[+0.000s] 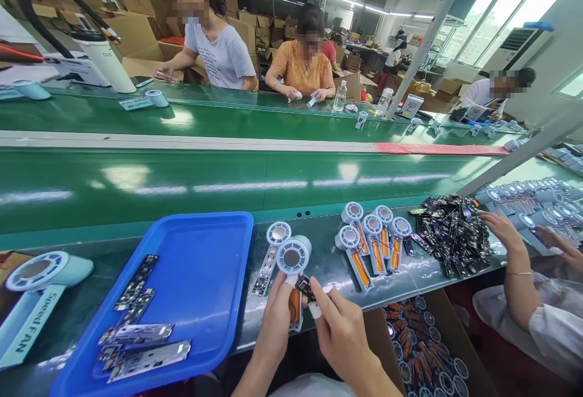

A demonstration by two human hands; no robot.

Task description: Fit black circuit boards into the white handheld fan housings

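Observation:
My left hand [272, 315] is closed around a pale blue handheld fan [293, 257], whose round grille faces up. Its open handle shows an orange insert, partly hidden by my fingers. Between the thumb and fingers of my right hand [344, 327] is a small black circuit board [305, 288], held right at the top of that handle. White covers wrap some of my fingertips. Just behind lies a second fan [279, 234] with a board showing in its handle. Several open fans [372, 226] with orange inserts lie to the right.
A blue tray [204, 275] on the left holds several circuit boards [136, 281]. At far left is a fan marked "Speed FAN" [34, 318]. A heap of boards [455, 233] lies near a co-worker's hands [505, 230]. Below, a box holds many fans [426, 348]. A green conveyor [228, 172] runs behind.

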